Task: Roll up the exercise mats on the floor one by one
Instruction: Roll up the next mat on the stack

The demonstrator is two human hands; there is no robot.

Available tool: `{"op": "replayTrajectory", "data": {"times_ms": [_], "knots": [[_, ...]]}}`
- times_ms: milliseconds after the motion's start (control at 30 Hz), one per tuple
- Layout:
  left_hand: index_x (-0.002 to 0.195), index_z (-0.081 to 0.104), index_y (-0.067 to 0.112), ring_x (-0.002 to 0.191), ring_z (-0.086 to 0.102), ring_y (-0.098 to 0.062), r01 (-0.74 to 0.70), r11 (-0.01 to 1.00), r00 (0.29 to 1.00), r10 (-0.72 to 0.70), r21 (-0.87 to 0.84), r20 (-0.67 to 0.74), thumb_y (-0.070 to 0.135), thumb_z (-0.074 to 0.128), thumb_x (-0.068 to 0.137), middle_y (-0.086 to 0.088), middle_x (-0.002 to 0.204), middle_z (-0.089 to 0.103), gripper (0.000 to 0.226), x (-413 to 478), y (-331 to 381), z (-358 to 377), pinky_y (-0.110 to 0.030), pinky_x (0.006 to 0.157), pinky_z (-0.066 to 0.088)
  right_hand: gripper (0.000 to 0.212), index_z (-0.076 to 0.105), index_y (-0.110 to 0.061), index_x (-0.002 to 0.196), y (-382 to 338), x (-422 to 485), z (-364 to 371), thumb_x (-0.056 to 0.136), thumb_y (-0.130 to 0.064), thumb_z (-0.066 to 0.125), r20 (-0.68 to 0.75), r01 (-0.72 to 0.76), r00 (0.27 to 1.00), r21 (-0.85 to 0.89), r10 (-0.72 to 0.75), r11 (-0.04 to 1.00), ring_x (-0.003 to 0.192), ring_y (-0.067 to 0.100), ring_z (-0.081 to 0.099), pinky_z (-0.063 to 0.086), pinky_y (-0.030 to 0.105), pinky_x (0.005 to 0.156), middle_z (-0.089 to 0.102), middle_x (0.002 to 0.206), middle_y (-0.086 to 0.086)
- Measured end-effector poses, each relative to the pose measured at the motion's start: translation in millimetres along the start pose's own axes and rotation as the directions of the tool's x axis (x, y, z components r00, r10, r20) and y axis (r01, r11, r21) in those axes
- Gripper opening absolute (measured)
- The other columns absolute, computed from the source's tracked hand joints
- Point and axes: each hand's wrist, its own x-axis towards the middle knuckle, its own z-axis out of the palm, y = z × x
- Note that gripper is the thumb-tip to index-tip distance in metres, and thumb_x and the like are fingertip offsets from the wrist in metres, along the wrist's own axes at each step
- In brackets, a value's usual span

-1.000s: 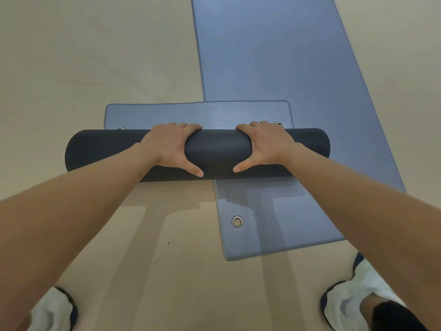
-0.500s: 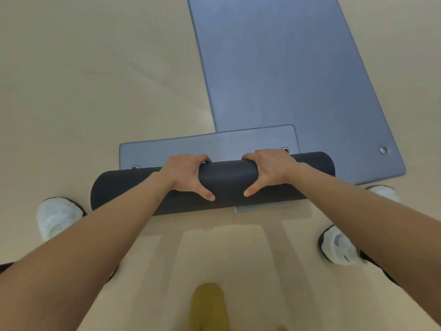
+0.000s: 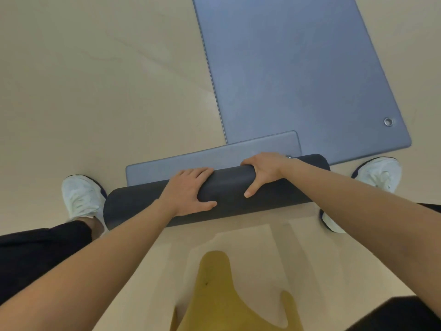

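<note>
Dark grey rolled foam exercise mat point(image 3: 224, 199) lying between the feet, left hand point(image 3: 188, 189) pressing flat on top, right hand point(image 3: 265, 173) curling fingers over it, unrolled blue-grey flap point(image 3: 202, 161) just beyond it, second flat blue mat point(image 3: 298, 68) lying further beyond.

A dark grey foam exercise mat point(image 3: 229, 185) is lying nearly all rolled into a thick tube on the floor point(image 3: 95, 91), only a short blue-grey flat end point(image 3: 214, 155) showing beyond it. That end is overlapping the near edge of a second, flat blue-grey mat point(image 3: 298, 68) with a corner eyelet point(image 3: 388, 121).
</note>
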Motion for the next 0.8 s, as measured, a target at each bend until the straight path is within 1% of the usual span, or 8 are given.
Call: {"op": "replayTrajectory", "data": {"times_ms": [67, 133, 233, 367, 467, 567, 667, 800], "knots": [[0.160, 0.029, 0.019, 0.141, 0.045, -0.028, -0.016, 0.992, 0.989, 0.034, 0.124, -0.143, 0.075, 0.047, 0.087, -0.006, 0.163, 0.037, 0.094, -8, 7, 9, -0.045, 0.118, 0.034, 0.099, 0.050, -0.031, 0.144, 4, 5, -14, 0.062, -0.080, 0.078, -0.003, -0.020, 1.000, 0.024, 0.020, 1.000, 0.121, 0.022, 0.058, 0.047, 0.039, 0.093, 0.059, 0.138, -0.006], [0.161, 0.029, 0.017, 0.149, 0.036, -0.031, 0.009, 0.982, 0.973, 0.035, 0.190, -0.228, 0.071, 0.049, 0.089, -0.010, 0.165, 0.033, 0.091, -12, 17, 20, -0.049, 0.123, 0.030, 0.107, 0.045, -0.031, 0.151, 7, 9, -28, 0.063, -0.086, 0.072, -0.098, -0.073, 0.993, -0.008, 0.072, 0.997, 0.132, 0.026, 0.053, 0.043, 0.044, 0.101, 0.053, 0.148, -0.003], [0.164, 0.017, 0.018, 0.157, 0.014, -0.037, 0.062, 0.966, 0.979, -0.010, 0.252, -0.201, 0.075, 0.050, 0.089, -0.014, 0.171, 0.016, 0.100, -14, 35, 37, -0.057, 0.126, 0.016, 0.105, 0.046, -0.030, 0.150, 9, 14, -41, 0.067, -0.092, 0.060, -0.289, -0.147, 0.951, -0.111, 0.110, 0.983, 0.131, 0.028, 0.053, 0.039, 0.048, 0.105, 0.056, 0.144, 0.001], [0.165, -0.008, 0.022, 0.158, -0.011, -0.039, 0.103, 0.959, 0.987, -0.067, 0.264, -0.145, 0.085, 0.042, 0.085, -0.014, 0.172, -0.007, 0.113, -6, 39, 55, -0.062, 0.125, -0.001, 0.075, 0.058, -0.028, 0.140, 15, 8, -36, 0.085, -0.078, 0.056, -0.512, -0.106, 0.858, -0.094, 0.044, 0.990, 0.127, 0.025, 0.055, 0.038, 0.045, 0.108, 0.060, 0.142, 0.000], [0.165, -0.005, 0.022, 0.158, -0.008, -0.039, 0.117, 0.954, 0.987, -0.080, 0.275, -0.140, 0.086, 0.044, 0.084, -0.013, 0.173, -0.003, 0.115, 3, 31, 51, -0.062, 0.126, -0.001, 0.063, 0.064, -0.023, 0.133, 28, -6, -21, 0.090, -0.069, 0.058, -0.673, -0.019, 0.740, -0.017, 0.002, 1.000, 0.125, 0.024, 0.056, 0.037, 0.043, 0.110, 0.063, 0.137, 0.000], [0.165, 0.007, 0.023, 0.159, 0.005, -0.037, 0.105, 0.964, 0.983, -0.064, 0.244, -0.171, 0.085, 0.047, 0.083, -0.011, 0.172, 0.009, 0.111, 19, 20, 35, -0.059, 0.127, 0.005, 0.069, 0.062, -0.018, 0.135, 49, -20, 7, 0.090, -0.070, 0.057, -0.781, 0.031, 0.613, -0.127, -0.119, 0.991, 0.120, 0.030, 0.057, 0.040, 0.049, 0.108, 0.063, 0.133, 0.007], [0.164, 0.016, 0.025, 0.156, 0.019, -0.032, 0.067, 0.979, 0.982, -0.030, 0.194, -0.188, 0.088, 0.043, 0.080, -0.007, 0.170, 0.021, 0.108, 39, 3, 11, -0.054, 0.126, 0.013, 0.080, 0.053, -0.016, 0.146, 68, -29, 37, 0.088, -0.073, 0.056, -0.784, -0.024, 0.576, -0.299, -0.232, 0.954, 0.126, 0.037, 0.051, 0.034, 0.056, 0.111, 0.055, 0.141, 0.015], [0.164, 0.009, 0.032, 0.155, 0.018, -0.028, -0.008, 0.998, 0.999, 0.011, 0.062, -0.046, 0.093, 0.045, 0.076, 0.001, 0.171, 0.016, 0.112, 65, -21, -22, -0.051, 0.126, 0.013, 0.087, 0.051, -0.015, 0.147, 73, -31, 49, 0.085, -0.074, 0.060, -0.834, -0.106, 0.506, -0.315, -0.222, 0.943, 0.126, 0.043, 0.051, 0.030, 0.062, 0.115, 0.053, 0.136, 0.023]]}}
